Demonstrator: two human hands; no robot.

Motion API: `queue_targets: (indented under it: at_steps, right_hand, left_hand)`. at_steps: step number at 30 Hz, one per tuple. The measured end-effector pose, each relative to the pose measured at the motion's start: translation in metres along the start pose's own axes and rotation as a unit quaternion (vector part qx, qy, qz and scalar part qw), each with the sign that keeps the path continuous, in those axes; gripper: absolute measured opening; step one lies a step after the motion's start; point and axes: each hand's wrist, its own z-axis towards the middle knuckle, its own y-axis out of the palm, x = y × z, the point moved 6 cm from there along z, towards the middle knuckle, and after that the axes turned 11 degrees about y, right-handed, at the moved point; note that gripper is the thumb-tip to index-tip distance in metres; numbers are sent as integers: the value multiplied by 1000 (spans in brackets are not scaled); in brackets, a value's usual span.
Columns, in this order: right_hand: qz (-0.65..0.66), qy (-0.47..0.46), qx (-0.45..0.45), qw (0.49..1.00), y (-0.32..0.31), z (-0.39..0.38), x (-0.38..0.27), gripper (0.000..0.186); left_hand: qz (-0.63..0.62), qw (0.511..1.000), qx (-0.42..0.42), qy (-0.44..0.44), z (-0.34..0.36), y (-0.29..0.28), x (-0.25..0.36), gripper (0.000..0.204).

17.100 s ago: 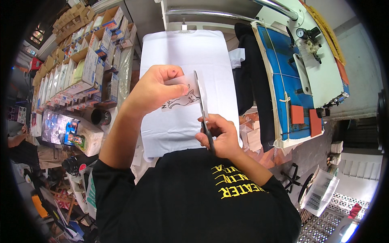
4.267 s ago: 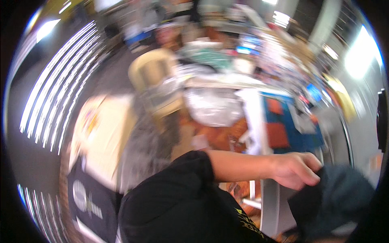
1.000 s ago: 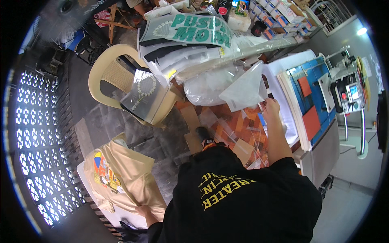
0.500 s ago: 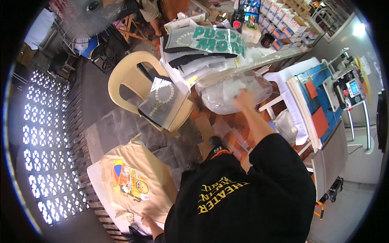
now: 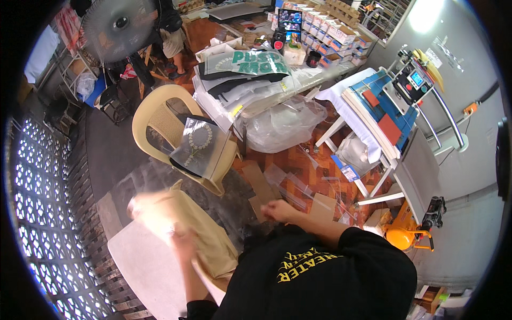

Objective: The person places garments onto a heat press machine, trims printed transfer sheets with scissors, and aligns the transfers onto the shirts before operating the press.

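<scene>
At the lower left, my left hand point(image 5: 184, 242) is smeared by motion but closed on a tan shirt point(image 5: 216, 232). The shirt is partly raised and folded over, and a bright blurred part of it reaches out to the left. Beneath it shows a pale padded board or seat point(image 5: 136, 261). My right hand point(image 5: 277, 211) is in front of my body with curled fingers, above the cardboard scraps. Whatever it may hold is hidden. A beige plastic chair point(image 5: 146, 120) ahead bears a dark garment in a clear bag point(image 5: 197, 144).
Beyond the chair, bagged shirts point(image 5: 245, 66) are stacked on a table, with a large clear plastic bag point(image 5: 282, 128) below its edge. To the right stand a heat press point(image 5: 410, 85) and an orange compressor point(image 5: 400, 234). A fan point(image 5: 120, 26) stands at far left. Cardboard pieces point(image 5: 256, 186) lie on the floor.
My right hand has drawn back from the large plastic bag toward my body. My left hand has moved up and lifted the tan shirt, turning its print out of sight and baring the pale surface.
</scene>
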Motion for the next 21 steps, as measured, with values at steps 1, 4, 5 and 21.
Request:
queue_targets:
  at_steps: [1,4,5,21]
  right_hand:
    - [248,54,-96,962,-6,-9,-24,44]
    - [319,-1,-123,940,-25,-53,-76,38]
    - [239,-55,-92,965,-32,-63,-87,35]
    - [-153,-142,270,940,-249,-350,128,26]
  left_hand:
    - [61,979,-108,160,-19,46,35,38]
    - [28,770,-380,512,-111,156,141,24]
    - [22,727,-432,533,-138,162,172,22]
    - [-20,501,-731,462,-280,430,338,51]
